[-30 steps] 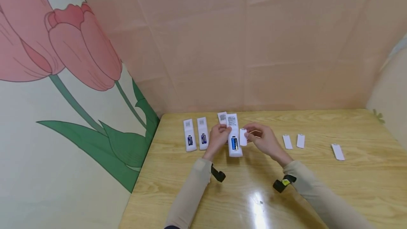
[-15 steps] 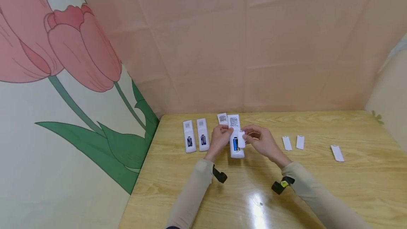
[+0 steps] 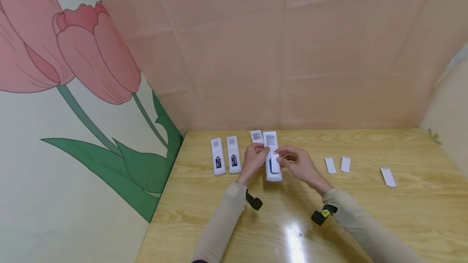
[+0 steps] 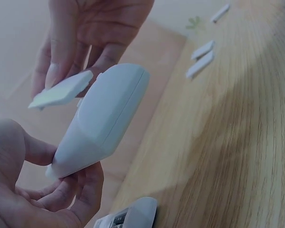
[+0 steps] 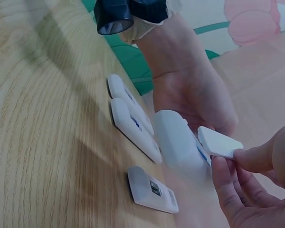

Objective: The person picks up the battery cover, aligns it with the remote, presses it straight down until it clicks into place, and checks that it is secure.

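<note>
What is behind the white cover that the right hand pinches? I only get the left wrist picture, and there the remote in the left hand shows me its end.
Observer: In the head view, a strip of blue shows in the bay of the held remote, beside the white cover in the right hand.

Operator: Another remote pokes in at the bottom of my picture. Is it the only other one?

Observer: No, the head view shows three on the table: a leftmost remote, a second remote beside it, and a third remote partly hidden by the left hand.
</note>
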A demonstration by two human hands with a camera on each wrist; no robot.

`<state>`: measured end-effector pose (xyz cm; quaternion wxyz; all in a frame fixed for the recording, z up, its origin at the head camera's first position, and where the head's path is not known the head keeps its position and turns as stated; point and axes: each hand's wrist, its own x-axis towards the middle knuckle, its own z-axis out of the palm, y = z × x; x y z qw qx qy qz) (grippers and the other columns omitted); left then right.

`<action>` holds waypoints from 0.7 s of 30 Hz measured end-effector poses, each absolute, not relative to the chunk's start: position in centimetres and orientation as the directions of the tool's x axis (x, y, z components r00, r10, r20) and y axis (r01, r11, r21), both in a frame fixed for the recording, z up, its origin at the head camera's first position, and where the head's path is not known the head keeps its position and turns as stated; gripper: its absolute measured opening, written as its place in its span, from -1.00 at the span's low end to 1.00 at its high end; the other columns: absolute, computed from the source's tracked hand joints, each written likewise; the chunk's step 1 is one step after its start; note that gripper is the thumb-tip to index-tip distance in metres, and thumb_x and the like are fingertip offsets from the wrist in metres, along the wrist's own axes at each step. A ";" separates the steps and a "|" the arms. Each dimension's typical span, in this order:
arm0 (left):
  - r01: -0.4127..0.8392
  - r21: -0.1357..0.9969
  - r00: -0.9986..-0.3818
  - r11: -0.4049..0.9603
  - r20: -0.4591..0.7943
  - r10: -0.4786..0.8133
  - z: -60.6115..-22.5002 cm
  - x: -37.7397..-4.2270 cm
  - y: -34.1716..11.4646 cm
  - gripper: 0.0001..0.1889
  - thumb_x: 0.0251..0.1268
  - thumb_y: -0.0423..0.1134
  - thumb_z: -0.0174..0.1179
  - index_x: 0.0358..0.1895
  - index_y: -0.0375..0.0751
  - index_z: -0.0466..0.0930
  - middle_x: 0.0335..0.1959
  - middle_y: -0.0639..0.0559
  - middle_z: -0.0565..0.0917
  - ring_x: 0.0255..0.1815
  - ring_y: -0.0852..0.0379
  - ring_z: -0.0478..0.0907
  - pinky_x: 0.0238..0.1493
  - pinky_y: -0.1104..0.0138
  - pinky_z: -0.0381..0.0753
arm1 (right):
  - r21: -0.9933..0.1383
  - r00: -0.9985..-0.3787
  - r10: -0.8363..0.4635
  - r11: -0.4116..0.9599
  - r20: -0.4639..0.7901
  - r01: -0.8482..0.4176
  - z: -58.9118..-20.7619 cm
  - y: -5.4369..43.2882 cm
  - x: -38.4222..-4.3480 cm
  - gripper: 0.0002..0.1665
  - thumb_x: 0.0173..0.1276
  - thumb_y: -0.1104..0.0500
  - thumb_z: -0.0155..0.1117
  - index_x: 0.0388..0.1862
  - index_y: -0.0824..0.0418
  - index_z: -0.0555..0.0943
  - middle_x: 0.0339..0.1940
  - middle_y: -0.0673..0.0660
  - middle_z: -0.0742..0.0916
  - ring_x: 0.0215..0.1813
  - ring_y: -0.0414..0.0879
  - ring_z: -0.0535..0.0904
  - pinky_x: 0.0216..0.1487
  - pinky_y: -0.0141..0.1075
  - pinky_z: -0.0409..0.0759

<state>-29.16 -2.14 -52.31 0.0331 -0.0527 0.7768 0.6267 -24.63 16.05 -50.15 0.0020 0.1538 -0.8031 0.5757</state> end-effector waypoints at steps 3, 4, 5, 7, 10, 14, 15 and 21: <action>-0.124 0.973 -0.992 0.197 -0.119 -0.035 -52.1 -29.1 -2.2 -0.64 0.53 -0.07 0.31 0.16 -0.26 0.66 0.06 -0.18 0.81 -0.12 0.08 0.77 -0.16 0.23 0.81 | -0.920 -0.952 -0.241 0.294 0.191 -0.259 -50.3 15.9 -24.6 -0.71 0.53 0.36 0.34 0.18 0.36 0.70 -0.03 0.35 0.77 -0.04 0.15 0.78 -0.09 -0.20 0.83; -0.126 0.973 -0.992 0.193 -0.122 -0.032 -52.1 -29.1 -2.2 -0.64 0.53 -0.07 0.30 0.17 -0.26 0.66 0.07 -0.18 0.81 -0.12 0.07 0.77 -0.15 0.21 0.81 | -0.920 -0.952 -0.237 0.294 0.192 -0.259 -50.3 15.8 -24.6 -0.71 0.52 0.36 0.34 0.17 0.36 0.70 -0.04 0.35 0.77 -0.05 0.13 0.78 -0.08 -0.18 0.83; -0.128 0.973 -0.992 0.190 -0.125 -0.030 -52.0 -29.1 -2.2 -0.64 0.54 -0.07 0.30 0.17 -0.26 0.66 0.07 -0.18 0.81 -0.12 0.07 0.77 -0.14 0.19 0.82 | -0.919 -0.953 -0.234 0.297 0.193 -0.259 -50.3 15.8 -24.6 -0.71 0.52 0.37 0.34 0.17 0.36 0.70 -0.05 0.35 0.77 -0.06 0.12 0.78 -0.08 -0.18 0.83; -0.134 0.973 -0.991 0.189 -0.131 -0.028 -52.0 -29.0 -2.1 -0.63 0.54 -0.06 0.29 0.18 -0.25 0.66 0.07 -0.17 0.80 -0.11 0.07 0.77 -0.11 0.17 0.82 | -0.917 -0.953 -0.230 0.300 0.197 -0.262 -50.3 15.7 -24.6 -0.72 0.51 0.37 0.34 0.16 0.38 0.70 -0.05 0.35 0.78 -0.07 0.09 0.78 -0.08 -0.17 0.83; -0.137 0.971 -0.991 0.195 -0.134 -0.027 -51.9 -28.9 -2.1 -0.63 0.54 -0.06 0.30 0.17 -0.25 0.66 0.07 -0.17 0.81 -0.10 0.07 0.76 -0.09 0.19 0.81 | -0.917 -0.952 -0.224 0.296 0.206 -0.268 -50.4 15.6 -24.5 -0.72 0.50 0.38 0.35 0.15 0.40 0.70 -0.05 0.37 0.78 -0.09 0.07 0.78 -0.09 -0.17 0.83; -0.134 0.969 -0.991 0.208 -0.132 -0.026 -51.9 -28.9 -2.0 -0.64 0.53 -0.06 0.30 0.16 -0.25 0.66 0.07 -0.16 0.81 -0.09 0.09 0.76 -0.13 0.25 0.78 | -0.915 -0.950 -0.225 0.293 0.215 -0.276 -50.3 15.5 -24.5 -0.72 0.49 0.40 0.35 0.13 0.41 0.70 -0.07 0.37 0.79 -0.11 0.08 0.78 -0.13 -0.28 0.81; -0.134 0.969 -0.991 0.210 -0.131 -0.025 -51.8 -28.9 -2.0 -0.64 0.53 -0.06 0.30 0.16 -0.25 0.66 0.07 -0.16 0.81 -0.09 0.08 0.76 -0.13 0.26 0.78 | -0.913 -0.949 -0.229 0.296 0.216 -0.279 -50.3 15.5 -24.5 -0.72 0.49 0.40 0.35 0.14 0.41 0.70 -0.07 0.38 0.79 -0.12 0.08 0.78 -0.13 -0.28 0.81; -0.131 0.967 -0.991 0.220 -0.128 -0.031 -51.9 -28.9 -2.1 -0.63 0.53 -0.06 0.30 0.17 -0.26 0.67 0.07 -0.17 0.81 -0.08 0.08 0.75 -0.13 0.26 0.78 | -0.906 -0.956 -0.224 0.334 0.191 -0.259 -50.5 15.3 -24.5 -0.73 0.51 0.37 0.35 0.14 0.36 0.71 -0.07 0.33 0.80 -0.13 0.03 0.77 -0.14 -0.32 0.79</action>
